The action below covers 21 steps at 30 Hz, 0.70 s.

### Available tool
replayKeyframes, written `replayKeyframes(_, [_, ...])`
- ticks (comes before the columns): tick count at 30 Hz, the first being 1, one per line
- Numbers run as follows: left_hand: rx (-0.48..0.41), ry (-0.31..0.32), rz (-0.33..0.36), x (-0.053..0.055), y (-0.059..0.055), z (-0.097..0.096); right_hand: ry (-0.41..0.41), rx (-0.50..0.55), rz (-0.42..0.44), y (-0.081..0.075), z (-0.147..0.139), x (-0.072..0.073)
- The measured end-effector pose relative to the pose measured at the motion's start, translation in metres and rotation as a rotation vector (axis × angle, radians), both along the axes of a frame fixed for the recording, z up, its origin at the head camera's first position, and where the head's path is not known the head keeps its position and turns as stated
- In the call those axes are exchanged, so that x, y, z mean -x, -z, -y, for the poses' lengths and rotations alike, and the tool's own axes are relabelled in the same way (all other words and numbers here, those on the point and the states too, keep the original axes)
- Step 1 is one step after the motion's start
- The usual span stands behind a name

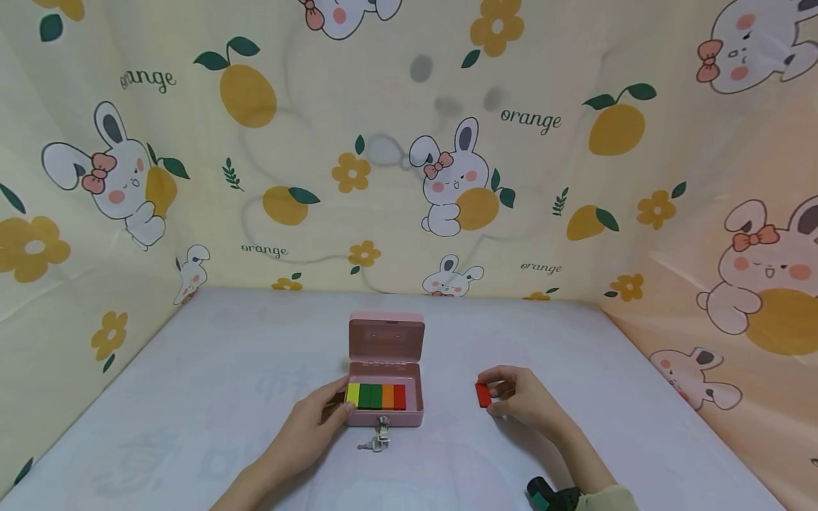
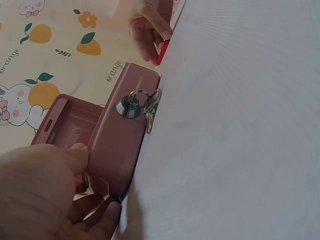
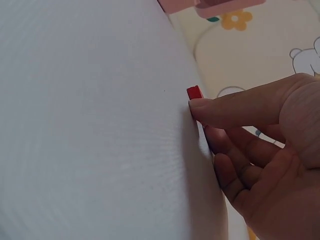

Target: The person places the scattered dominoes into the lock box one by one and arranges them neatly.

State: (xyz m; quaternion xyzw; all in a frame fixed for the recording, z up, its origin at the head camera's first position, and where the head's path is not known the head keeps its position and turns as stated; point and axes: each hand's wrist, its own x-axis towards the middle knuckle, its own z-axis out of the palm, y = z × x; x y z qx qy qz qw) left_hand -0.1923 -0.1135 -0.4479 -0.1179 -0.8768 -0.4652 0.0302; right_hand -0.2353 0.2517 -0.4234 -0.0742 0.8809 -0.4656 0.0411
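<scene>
A pink metal cash box stands on the white table with its lid raised. Inside it lies a row of coloured blocks: yellow, green, orange and red. My left hand grips the box's left side, thumb at the upper edge and fingers lower down, as the left wrist view shows. To the right of the box, my right hand pinches a small red block between thumb and fingers, close over the table. The same red block pokes out past the thumb in the right wrist view.
From the lock at the box's front hang keys on a ring. A black strap with a device is worn on the right wrist. Patterned cloth with rabbits and oranges encloses the white table at the back and sides.
</scene>
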Motion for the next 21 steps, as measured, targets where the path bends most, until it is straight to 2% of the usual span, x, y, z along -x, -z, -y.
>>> replayKeyframes(21, [0.006, 0.007, -0.010, 0.0012, 0.0006, 0.0005, 0.052, -0.017, -0.041, -0.0010, 0.0031, -0.0011])
